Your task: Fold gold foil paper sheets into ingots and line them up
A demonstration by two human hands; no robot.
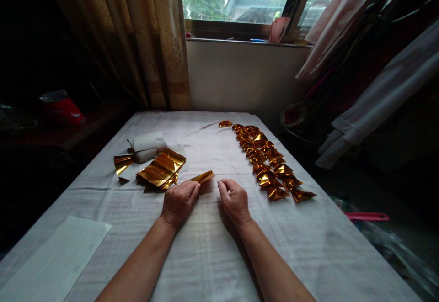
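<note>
Barely apart: gold foil strip and right hand

Over the table, the left hand pinches the strip's near end; the long axis slants away rightward, its tip just short of the right hand, which curls in, nothing visible inside.

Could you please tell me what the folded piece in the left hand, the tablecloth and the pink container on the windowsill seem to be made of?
Folded piece: probably foil or metallic-faced paper, shiny gold, given its sheen and thin, folded edges.
Tablecloth: likely fabric, matte, judging by its soft wrinkles.
Pink container: perhaps plastic, from its even colour, though too small to be sure.
</note>
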